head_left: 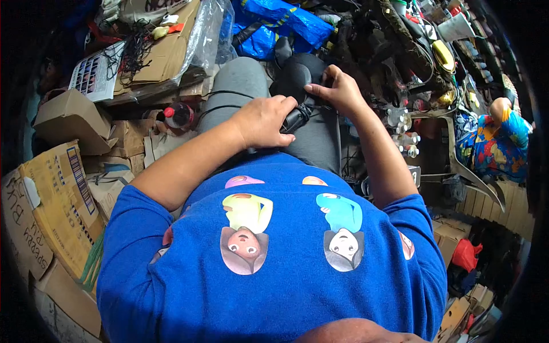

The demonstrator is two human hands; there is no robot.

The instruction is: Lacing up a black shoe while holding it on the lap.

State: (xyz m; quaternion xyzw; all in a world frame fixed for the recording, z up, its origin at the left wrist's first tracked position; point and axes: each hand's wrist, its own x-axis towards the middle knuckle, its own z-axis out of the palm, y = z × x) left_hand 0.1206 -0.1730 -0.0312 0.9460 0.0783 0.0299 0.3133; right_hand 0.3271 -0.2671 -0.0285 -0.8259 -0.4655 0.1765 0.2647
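On my grey-trousered lap lies a black, shoe-like item (294, 80) with smooth, rounded parts; its exact kind is hard to make out. My left hand (263, 121) is closed over its near end, fingers curled on a dark glossy piece (295, 119). At the item's right edge, my right hand (341, 94) pinches with thumb and bent fingers. Part of the item is hidden behind both hands. A thin black cord (223, 92) loops across my left thigh.
Cardboard boxes (71, 117) and a dark-liquid bottle with a red cap (179, 116) stand at left. Blue plastic sheeting (286, 26) lies ahead. Several clear bottles (406, 143) and a curved grey frame (457, 154) are at right, near another person in colourful clothes (497, 140).
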